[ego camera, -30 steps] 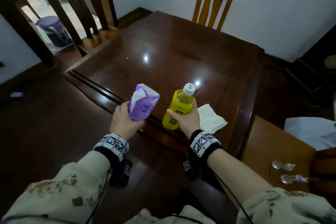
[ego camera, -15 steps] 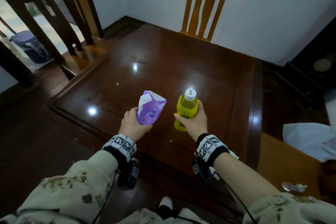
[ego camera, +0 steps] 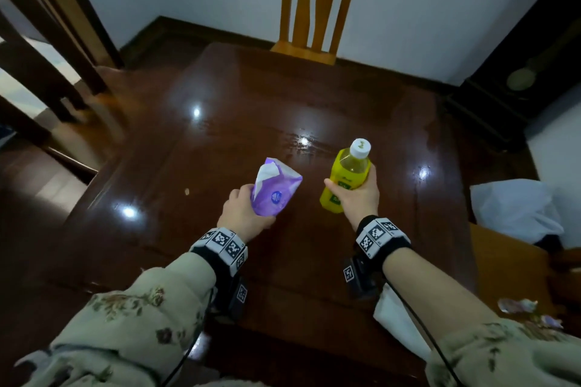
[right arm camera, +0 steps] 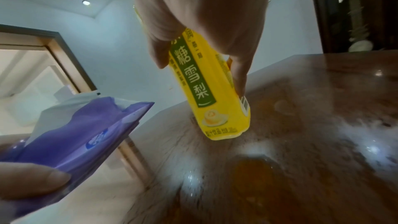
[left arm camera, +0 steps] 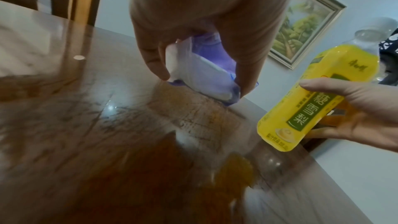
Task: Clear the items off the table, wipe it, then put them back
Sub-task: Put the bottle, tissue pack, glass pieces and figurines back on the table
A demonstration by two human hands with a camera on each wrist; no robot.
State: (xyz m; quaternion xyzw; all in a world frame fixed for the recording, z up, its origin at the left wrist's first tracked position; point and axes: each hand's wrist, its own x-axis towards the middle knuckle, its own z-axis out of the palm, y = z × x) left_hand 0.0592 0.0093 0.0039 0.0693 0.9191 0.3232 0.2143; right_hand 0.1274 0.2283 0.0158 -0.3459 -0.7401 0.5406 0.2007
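Observation:
My left hand (ego camera: 243, 214) grips a purple tissue pack (ego camera: 274, 188), white tissue sticking out of its top, held tilted just above the dark glossy table (ego camera: 220, 141). In the left wrist view the tissue pack (left arm camera: 206, 67) sits between thumb and fingers, close over the tabletop. My right hand (ego camera: 358, 196) grips a yellow drink bottle (ego camera: 347, 177) with a white cap, upright and slightly tilted. In the right wrist view the bottle (right arm camera: 206, 94) hovers with its base just above the wood. A white cloth (ego camera: 396, 320) lies at the table's near edge under my right forearm.
A light wooden chair (ego camera: 317, 3) stands at the far side of the table, dark chairs (ego camera: 47, 72) at the left. A side surface at the right carries a white bag (ego camera: 515, 210) and small wrapped sweets (ego camera: 518, 305). A dark cabinet (ego camera: 534, 66) stands at the far right.
Both hands have carried the tissue pack and the bottle forward from the table's near edge to over its middle, and lower toward the surface. The cloth now lies behind my right wrist.

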